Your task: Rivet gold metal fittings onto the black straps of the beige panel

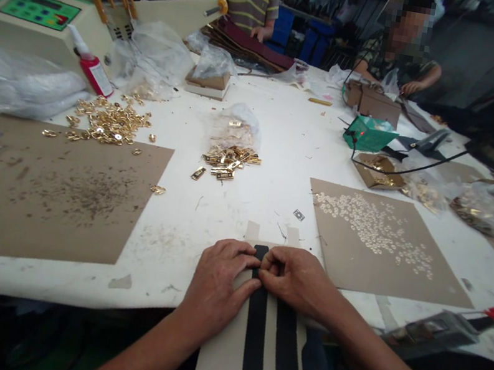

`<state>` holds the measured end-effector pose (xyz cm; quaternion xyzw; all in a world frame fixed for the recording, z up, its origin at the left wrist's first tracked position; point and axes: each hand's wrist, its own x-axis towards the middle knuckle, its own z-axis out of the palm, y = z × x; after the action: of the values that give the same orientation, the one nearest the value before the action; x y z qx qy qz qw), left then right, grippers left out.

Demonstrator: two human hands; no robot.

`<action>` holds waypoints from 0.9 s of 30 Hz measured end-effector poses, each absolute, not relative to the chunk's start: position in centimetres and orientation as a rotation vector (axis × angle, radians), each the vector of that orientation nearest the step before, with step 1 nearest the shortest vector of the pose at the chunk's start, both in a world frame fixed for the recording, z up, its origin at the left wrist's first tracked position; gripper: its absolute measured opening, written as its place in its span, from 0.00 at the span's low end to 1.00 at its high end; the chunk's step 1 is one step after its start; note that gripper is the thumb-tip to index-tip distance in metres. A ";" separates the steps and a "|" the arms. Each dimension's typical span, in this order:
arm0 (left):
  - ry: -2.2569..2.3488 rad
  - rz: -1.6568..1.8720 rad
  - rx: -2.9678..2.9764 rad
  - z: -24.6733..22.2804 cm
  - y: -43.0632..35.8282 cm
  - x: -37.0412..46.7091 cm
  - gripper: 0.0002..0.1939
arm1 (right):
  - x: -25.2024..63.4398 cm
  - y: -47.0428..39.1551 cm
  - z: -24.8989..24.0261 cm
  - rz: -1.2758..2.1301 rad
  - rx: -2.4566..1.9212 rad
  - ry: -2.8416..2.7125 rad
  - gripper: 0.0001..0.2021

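A pale board [216,369] with two black straps [255,363] running along it lies at the table's front edge and hangs over it. My left hand [222,279] rests on the board, fingers stretched out, the tips touching the left strap near its far end. From the other side, my right hand [292,278] bends over the same strap with thumb and forefinger pinched together. Whatever is in that pinch is too small or too hidden to make out. A small flat metal plate [299,215] lies on the table beyond my hands.
Brown cardboard sheets lie left [144,205] and right; small white rings [377,226] cover the right one. Gold fittings [110,121], gold clasps [226,163] and a red bottle [97,75] stand farther back. A green box [369,134] trails a black cable. Two people sit opposite.
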<state>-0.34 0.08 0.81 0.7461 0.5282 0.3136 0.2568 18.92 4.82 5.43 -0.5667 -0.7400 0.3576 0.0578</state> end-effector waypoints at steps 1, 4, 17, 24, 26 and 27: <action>1.435 0.847 2.024 0.8 0.0 -0.3 0.13 | 18.8 4.8 5.5 1.079 -1.734 -2.253 0.04; 1.442 0.851 2.026 0.8 -0.1 -0.3 0.13 | 18.3 4.8 5.9 1.068 -1.793 -2.257 0.05; 1.457 0.901 2.068 0.7 -0.4 -0.3 0.15 | 18.5 3.7 5.3 1.044 -1.732 -2.090 0.05; 1.447 0.871 2.124 0.5 0.1 -0.2 0.11 | 22.0 -4.2 6.2 0.737 -1.616 -1.527 0.12; 1.433 0.889 2.154 0.1 0.5 -0.2 0.11 | 24.5 -7.7 5.7 0.606 -1.674 -1.370 0.13; 1.433 0.900 2.171 -0.2 0.7 -0.3 0.11 | 25.9 -9.2 5.3 0.546 -1.722 -1.278 0.14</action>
<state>-0.26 0.71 -0.22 0.7738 0.5107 0.3209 0.1933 25.90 -9.23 5.30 -0.6958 -0.5164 0.2206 0.4478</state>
